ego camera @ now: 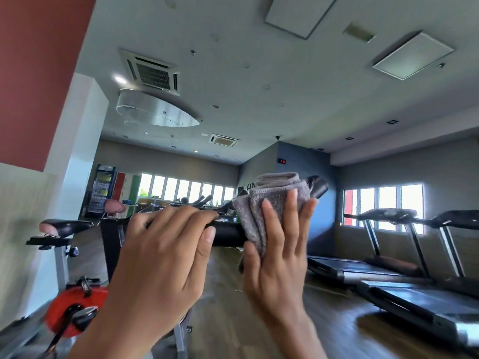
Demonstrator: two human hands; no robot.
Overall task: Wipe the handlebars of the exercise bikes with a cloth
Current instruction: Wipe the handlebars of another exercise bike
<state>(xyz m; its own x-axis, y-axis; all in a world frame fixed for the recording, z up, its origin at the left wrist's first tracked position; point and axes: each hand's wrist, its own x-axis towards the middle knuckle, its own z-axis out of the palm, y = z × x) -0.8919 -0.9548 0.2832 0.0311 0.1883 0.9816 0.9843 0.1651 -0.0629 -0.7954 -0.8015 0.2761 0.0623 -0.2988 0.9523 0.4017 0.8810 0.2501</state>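
A black handlebar (225, 230) of an exercise bike runs across the middle of the view. My left hand (166, 255) is curled over its left part, gripping it. A folded grey cloth (274, 200) is wrapped over the bar's right end, whose black tip (318, 186) sticks out behind it. My right hand (280, 257) presses the cloth against the bar with the fingers spread flat and the thumb under the cloth. The bar's middle shows between the two hands.
Another exercise bike stands at the left, with a black saddle (64, 228) and a red flywheel (75, 309). Two treadmills (404, 281) stand at the right on the wooden floor (233, 320). More bike handlebars (202, 200) and windows are farther back.
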